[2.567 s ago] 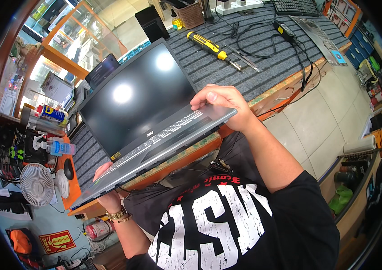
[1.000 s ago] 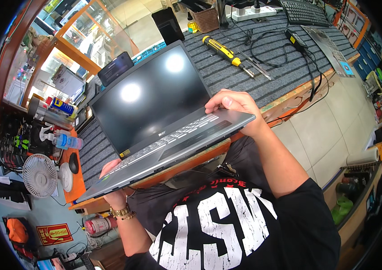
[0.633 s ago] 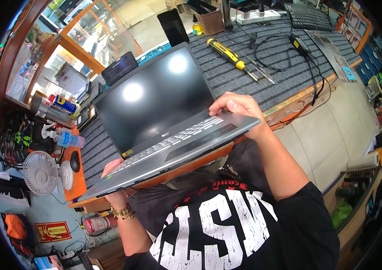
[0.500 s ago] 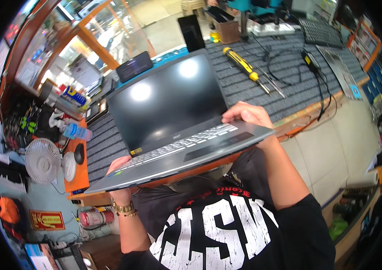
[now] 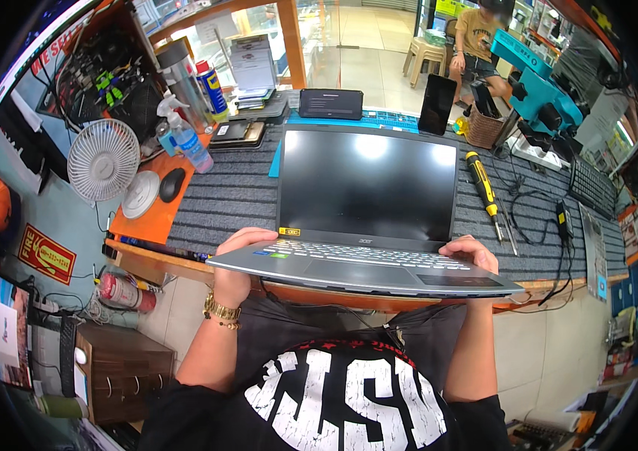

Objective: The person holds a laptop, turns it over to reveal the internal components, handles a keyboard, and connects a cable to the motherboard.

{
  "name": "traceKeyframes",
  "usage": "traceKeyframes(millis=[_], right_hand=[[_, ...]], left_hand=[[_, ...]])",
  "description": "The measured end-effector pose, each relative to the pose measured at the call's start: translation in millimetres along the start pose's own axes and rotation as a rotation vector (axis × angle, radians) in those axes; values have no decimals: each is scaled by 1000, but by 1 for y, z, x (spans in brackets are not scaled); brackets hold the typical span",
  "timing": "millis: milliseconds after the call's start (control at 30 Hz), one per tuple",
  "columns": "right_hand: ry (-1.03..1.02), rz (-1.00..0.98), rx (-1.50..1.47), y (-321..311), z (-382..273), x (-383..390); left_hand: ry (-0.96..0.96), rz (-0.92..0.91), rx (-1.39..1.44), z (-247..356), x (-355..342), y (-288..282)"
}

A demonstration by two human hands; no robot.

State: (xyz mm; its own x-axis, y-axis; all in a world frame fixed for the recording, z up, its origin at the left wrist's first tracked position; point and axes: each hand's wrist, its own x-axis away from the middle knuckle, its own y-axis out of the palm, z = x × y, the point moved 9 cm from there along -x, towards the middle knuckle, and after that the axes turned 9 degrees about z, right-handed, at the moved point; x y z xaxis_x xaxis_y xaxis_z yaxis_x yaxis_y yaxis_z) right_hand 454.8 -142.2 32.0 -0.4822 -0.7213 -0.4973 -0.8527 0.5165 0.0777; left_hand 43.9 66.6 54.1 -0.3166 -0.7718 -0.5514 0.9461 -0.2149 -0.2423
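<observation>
An open grey laptop with a dark, reflective screen is held at the desk's front edge, its base jutting toward my body. My left hand grips the left end of the base, fingers curled over it beside the keyboard. My right hand holds the right end, fingertips on top near the hinge. To the laptop's right lie a yellow-black screwdriver, a thin metal tool and a black power adapter with cables. A blue mat shows behind the screen.
On the ridged desk mat stand phones, a basket and a teal microscope stand. Left are a fan, spray bottle and mouse. A seated person is across the desk.
The view has rotated, so the desk and laptop now sit square in it, and the seated person shows at the top. Both my hands remain on the laptop.
</observation>
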Motion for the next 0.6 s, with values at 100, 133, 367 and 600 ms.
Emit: traceKeyframes(millis=[100, 133, 367, 600], right_hand=[[70, 14, -29, 1, 4, 1], [60, 18, -31, 1, 3, 1], [27, 33, -38, 2, 0, 1], [24, 28, -35, 0, 2, 1]], left_hand=[[15, 9, 91, -1, 1, -2], [10, -2, 57, -3, 1, -2], [11, 9, 68, 3, -1, -2], [24, 3, 49, 6, -3, -2]])
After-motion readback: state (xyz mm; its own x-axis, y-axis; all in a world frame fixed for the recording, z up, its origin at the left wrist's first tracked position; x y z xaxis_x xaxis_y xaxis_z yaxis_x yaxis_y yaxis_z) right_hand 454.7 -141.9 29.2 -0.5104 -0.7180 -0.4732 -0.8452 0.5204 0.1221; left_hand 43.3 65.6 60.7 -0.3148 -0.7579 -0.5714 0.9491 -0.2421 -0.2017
